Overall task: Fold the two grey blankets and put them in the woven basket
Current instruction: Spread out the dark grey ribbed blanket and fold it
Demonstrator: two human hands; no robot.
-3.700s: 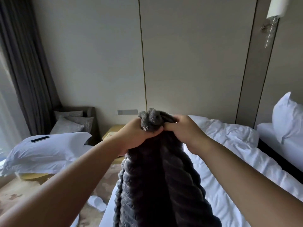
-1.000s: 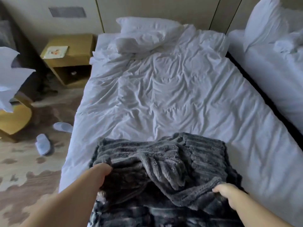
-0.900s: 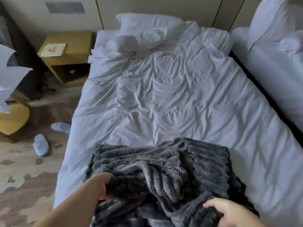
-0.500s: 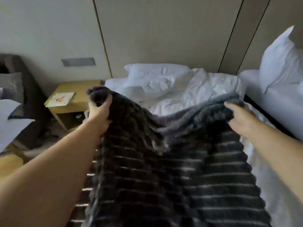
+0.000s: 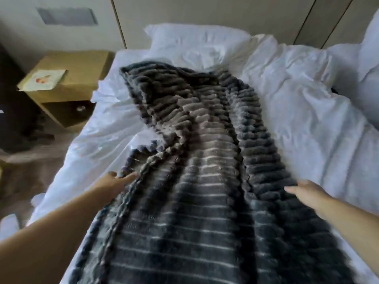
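A ribbed dark grey blanket (image 5: 196,165) lies stretched lengthwise over the white bed (image 5: 307,124), its far end rumpled near the pillow. My left hand (image 5: 114,184) is at the blanket's left edge with fingers straight, touching the hem. My right hand (image 5: 303,193) is at the right edge, fingers extended and relaxed beside the fabric. Neither hand grips the blanket. No second blanket and no woven basket are in view.
A white pillow (image 5: 196,42) sits at the head of the bed. A wooden nightstand (image 5: 67,85) with a card on top stands to the left. A second bed (image 5: 367,83) lies at the right edge. Patterned carpet lies left of the bed.
Both hands held the blanket's corners up in the air; the blanket now lies spread along the bed and both hands have let go, lowered to its side edges.
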